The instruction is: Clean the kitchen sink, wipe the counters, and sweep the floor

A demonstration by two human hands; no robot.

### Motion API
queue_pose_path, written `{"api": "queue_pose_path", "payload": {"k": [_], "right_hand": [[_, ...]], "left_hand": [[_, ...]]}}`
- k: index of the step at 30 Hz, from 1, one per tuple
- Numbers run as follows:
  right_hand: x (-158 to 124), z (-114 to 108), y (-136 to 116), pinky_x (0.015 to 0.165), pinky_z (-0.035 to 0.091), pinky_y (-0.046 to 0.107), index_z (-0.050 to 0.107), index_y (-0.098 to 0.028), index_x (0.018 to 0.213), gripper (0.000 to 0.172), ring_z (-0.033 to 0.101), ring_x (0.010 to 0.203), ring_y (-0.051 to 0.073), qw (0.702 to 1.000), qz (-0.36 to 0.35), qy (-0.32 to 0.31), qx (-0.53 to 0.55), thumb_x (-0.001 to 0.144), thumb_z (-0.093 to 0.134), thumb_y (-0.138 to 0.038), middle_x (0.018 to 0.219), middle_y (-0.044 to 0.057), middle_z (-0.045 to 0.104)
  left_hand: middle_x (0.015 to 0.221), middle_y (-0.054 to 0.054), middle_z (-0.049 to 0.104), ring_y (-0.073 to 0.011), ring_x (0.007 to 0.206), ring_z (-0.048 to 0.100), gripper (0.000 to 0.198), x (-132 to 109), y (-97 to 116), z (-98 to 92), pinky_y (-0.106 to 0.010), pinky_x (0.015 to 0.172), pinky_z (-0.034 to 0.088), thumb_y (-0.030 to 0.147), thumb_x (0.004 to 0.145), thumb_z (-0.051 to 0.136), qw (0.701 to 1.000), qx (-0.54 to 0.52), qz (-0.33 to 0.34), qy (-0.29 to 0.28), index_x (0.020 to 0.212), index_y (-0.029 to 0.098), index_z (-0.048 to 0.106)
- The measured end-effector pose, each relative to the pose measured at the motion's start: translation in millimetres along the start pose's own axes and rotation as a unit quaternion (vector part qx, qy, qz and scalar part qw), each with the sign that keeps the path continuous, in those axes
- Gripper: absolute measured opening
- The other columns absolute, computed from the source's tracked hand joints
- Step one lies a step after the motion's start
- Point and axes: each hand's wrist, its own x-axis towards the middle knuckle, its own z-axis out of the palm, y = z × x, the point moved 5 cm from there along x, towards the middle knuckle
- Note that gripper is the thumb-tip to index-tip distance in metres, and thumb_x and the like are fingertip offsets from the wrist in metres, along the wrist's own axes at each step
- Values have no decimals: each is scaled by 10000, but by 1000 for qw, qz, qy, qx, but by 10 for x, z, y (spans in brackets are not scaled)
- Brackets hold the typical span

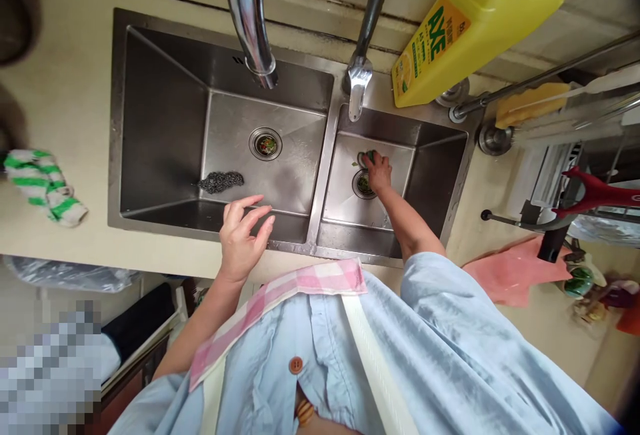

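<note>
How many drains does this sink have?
2. One drain is in the larger basin; the other drain is in the smaller basin, just below the right hand.

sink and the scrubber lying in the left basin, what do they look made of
The sink looks like brushed stainless steel, given its fine grain and dull sheen. The scrubber is probably coiled metal wire, judging by its glinting mesh.

My view bright, even; soft glare on sink (pixel 220 71) and faucet (pixel 247 8); faint shadows; edges bowed; pixelated patch (pixel 50 375) lower left.
</note>
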Motion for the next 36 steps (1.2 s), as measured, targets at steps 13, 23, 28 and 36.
{"api": "queue_pose_path", "payload": {"k": [13, 23, 28, 36], "right_hand": [[-37, 197, -297, 973, 466, 433, 657, -300, 1385, 488, 463, 1224, 321, 994, -98, -51, -22, 981, 446, -126, 1510, 94, 487], [-206, 99, 148, 984, 477, 417, 663, -163, 1362, 527, 528, 1155, 282, 996, 53, -17, 76, 890, 473, -24, 1397, 169, 536], [115, -12, -428, 1070, 425, 405, 530, -258, 1511, 595, 424, 1305, 262, 997, -15, 10, 78, 967, 402, -55, 1568, 108, 398], [-417, -2, -200, 984, 503, 453, 726, -192, 1231, 399, 556, 1202, 332, 996, 37, -60, 57, 891, 543, -92, 1357, 169, 567]], "left_hand": [[1140, -110, 710, -250, 1046, 660, 89, 48, 57, 182, -433, 942, 516, 252, 936, 650, 999, -14, 20, -46, 954, 208, 725], [1151, -107, 712, -245, 1057, 668, 121, 156, 174, 287, -416, 916, 544, 282, 940, 625, 995, -66, 21, -75, 957, 216, 725], [1136, -108, 710, -243, 1044, 668, 117, 186, 228, 300, -422, 922, 540, 270, 937, 624, 994, -70, 24, -82, 949, 209, 722], [1129, -104, 697, -232, 1020, 675, 135, 90, 192, 282, -414, 909, 582, 297, 924, 655, 978, -182, -29, -101, 977, 198, 729]]}}
